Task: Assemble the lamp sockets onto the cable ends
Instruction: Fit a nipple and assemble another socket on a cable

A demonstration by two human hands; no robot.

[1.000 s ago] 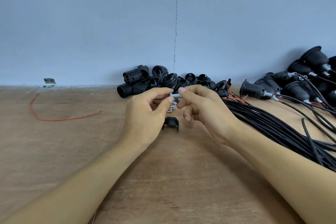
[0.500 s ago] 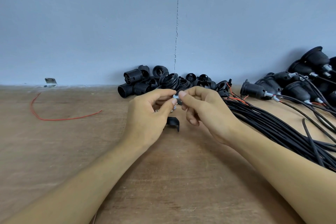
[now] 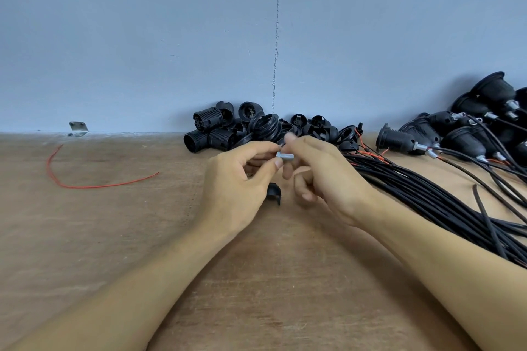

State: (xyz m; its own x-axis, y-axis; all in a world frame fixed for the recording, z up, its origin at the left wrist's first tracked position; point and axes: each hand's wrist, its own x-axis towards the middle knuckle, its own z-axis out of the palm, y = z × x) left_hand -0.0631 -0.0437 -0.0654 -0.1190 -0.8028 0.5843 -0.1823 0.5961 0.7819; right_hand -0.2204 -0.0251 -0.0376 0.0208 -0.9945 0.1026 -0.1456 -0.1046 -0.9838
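Hands stay before the socket shells [image 3: 216, 134], left hand [image 3: 233, 179] and right hand [image 3: 328, 177] both pinching the small silver tube [image 3: 280, 155] above the table [image 3: 114, 236]. Since half a second ago the right forefinger has lifted, blurred, baring more tube.

From my feed, a flat wall [image 3: 142, 37] painted pale blue-grey fills the upper half of the view. A thin vertical crack [image 3: 276, 37] runs down it from the top edge, a little right of centre, to where the wall meets the bench. Below lies a brown wooden tabletop [image 3: 85, 236], its grain running left to right, worn and faintly streaked, butted straight against the wall. At that joint, on the left, I make out a small metal bracket [image 3: 77, 128] with screw holes. The light is soft and even; a dim shadow darkens the wall low on the right.
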